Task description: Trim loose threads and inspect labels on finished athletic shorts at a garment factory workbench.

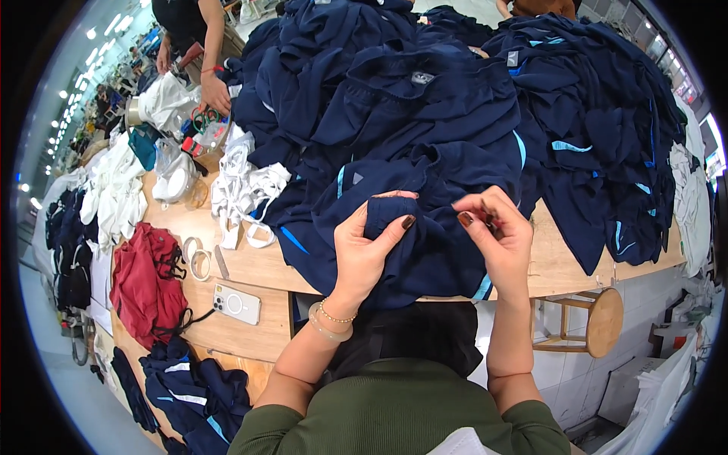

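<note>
Navy garment edge (389, 216): pinched by left fingers (391, 234), presumably to steady the fold. Right fingers (479, 230): curled alongside, grip unclear. Navy pile (318, 98): beyond both.

Top (402, 409): dark green, finely ribbed cloth
Sleeves (277, 428): short, same green
Left hand (368, 246): thumbnail painted glossy dark brown
Right hand (497, 231): thumbnail in matching brown
Left wrist (345, 300): thin gold-coloured beaded bracelet (336, 319), thicker pale bangle (327, 333)
Lap (409, 334): black cloth, garment type unclear
</note>
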A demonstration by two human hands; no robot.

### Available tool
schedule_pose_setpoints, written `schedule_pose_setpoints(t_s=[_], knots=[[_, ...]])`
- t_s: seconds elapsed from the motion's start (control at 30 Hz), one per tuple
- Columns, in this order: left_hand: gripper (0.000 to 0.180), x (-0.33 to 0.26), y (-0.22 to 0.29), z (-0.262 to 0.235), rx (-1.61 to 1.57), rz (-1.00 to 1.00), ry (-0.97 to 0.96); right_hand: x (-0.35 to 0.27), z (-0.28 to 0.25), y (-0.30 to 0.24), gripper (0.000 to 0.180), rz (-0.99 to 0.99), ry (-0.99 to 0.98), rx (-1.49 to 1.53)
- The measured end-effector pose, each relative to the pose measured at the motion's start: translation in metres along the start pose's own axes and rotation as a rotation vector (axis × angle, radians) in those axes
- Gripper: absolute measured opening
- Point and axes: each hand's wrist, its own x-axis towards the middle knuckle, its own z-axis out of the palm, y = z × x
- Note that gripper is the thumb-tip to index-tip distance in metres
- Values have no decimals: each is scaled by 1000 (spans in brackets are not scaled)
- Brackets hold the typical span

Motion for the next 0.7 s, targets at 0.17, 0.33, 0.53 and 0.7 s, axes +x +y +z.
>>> schedule_pose_setpoints(t_s=[0.17, 0.33, 0.53, 0.7], knots=[[19, -5, -2, -1, -53, -23, 39, -2, 14, -2, 33, 22, -77, -44], [18, -3, -5, -3, -54, -93, 79, -5, 9, 1, 30, 121, -14, -97], [16, 4, -6, -2, 24, -119, 82, 1, 17, 13, 22, 91, 87, -63], [13, 10, -12, 2, 140, 0, 73, 12, 11, 18, 22, 2, 129, -298]])
